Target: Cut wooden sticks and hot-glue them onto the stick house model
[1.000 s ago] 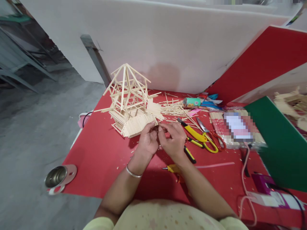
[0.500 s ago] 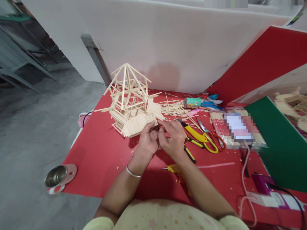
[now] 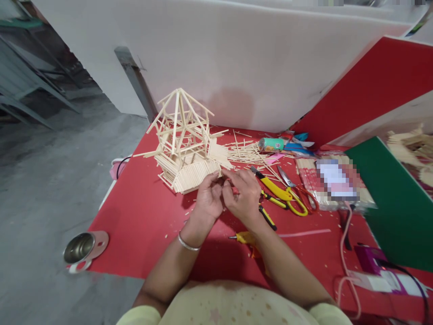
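I have the left hand and the right hand together just in front of the stick-built model, which stands by the far left corner of the worktop. Both sets of fingers are bent inward, tips nearly meeting; what lies between them is too small for me to make out, so I cannot tell what either holds. Loose sticks lie toward the far edge, a yellow glue gun nearer me, and a pink mug at the near left corner.
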`<action>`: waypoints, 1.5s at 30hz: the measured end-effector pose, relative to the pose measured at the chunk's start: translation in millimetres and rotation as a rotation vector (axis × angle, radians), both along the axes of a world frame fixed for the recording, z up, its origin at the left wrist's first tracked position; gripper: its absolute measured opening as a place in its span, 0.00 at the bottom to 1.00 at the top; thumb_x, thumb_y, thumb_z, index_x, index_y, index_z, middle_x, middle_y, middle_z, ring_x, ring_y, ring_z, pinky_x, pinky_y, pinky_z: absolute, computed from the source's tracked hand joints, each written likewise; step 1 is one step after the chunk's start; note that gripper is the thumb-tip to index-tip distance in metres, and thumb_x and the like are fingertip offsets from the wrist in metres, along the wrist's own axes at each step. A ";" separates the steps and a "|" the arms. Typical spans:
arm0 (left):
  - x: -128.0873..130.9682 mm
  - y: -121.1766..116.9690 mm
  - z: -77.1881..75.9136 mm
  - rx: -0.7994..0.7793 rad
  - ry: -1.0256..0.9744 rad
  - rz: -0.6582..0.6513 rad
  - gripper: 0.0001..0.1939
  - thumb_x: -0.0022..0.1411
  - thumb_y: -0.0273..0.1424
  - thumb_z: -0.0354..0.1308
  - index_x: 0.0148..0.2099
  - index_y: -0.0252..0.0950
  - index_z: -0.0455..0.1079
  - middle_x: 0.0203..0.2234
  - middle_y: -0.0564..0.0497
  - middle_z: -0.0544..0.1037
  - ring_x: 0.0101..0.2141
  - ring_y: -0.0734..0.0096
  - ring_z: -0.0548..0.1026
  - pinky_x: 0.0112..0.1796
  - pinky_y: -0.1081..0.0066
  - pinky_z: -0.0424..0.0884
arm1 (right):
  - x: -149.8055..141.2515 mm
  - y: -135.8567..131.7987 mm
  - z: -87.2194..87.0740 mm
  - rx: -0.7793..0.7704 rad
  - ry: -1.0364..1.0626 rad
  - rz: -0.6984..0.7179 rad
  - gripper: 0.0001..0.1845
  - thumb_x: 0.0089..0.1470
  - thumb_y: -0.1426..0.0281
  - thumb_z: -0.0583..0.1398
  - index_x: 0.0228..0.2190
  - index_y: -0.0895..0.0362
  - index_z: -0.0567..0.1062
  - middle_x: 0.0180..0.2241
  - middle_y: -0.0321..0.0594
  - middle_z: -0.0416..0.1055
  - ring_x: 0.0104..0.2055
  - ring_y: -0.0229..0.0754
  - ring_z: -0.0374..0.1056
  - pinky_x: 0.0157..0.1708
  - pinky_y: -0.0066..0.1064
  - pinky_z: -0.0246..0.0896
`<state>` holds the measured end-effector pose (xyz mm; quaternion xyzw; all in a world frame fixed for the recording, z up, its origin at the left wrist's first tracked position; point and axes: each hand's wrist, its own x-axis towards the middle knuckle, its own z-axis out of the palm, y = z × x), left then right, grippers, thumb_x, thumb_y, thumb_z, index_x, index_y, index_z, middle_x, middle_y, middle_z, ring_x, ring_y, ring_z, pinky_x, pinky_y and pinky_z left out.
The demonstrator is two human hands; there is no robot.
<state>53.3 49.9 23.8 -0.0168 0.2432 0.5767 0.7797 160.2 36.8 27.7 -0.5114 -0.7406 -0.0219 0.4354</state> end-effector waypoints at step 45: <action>0.5 -2.7 3.1 -0.045 -0.042 0.021 0.03 0.49 0.25 0.66 0.30 0.34 0.76 0.25 0.54 0.80 0.27 0.74 0.77 0.38 0.73 0.73 | -4.0 1.1 2.7 -0.037 -0.020 0.015 0.22 0.55 0.75 0.57 0.50 0.57 0.78 0.35 0.43 0.77 0.38 0.46 0.70 0.44 0.40 0.65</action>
